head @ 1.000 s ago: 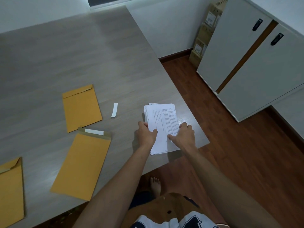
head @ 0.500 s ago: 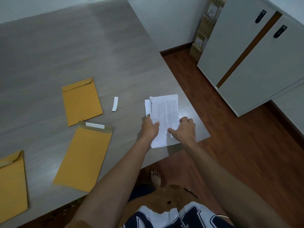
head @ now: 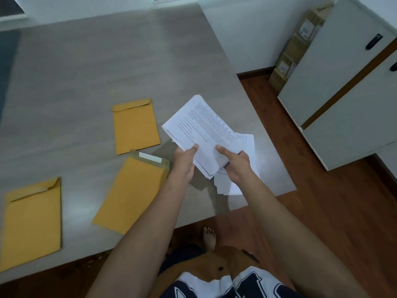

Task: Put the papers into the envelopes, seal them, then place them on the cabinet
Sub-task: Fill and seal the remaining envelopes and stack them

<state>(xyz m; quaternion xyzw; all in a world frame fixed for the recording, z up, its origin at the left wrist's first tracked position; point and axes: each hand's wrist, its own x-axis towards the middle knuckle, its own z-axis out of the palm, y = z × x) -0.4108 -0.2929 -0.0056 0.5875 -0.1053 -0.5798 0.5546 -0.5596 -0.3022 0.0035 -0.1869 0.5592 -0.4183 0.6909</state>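
Both hands hold a small sheaf of printed white papers (head: 202,130) lifted off the grey table (head: 86,72) and tilted left. My left hand (head: 184,162) pinches its lower left edge, my right hand (head: 235,163) its lower right. The rest of the paper stack (head: 238,181) lies under them near the table's right corner. Three yellow envelopes lie on the table: an open one with its white adhesive strip showing (head: 131,194) just left of my left hand, one farther back (head: 135,125), one at the left edge (head: 32,220). The white cabinet (head: 348,100) stands to the right.
Stacked cardboard boxes (head: 294,52) stand against the wall beside the cabinet. Wooden floor (head: 335,211) lies between table and cabinet. My bare foot (head: 209,236) shows under the table's front edge.
The top sheets have been lifted off the stack and swung up and left, with both hands gripping them; the remaining papers stay on the table. The small white strip is hidden now.
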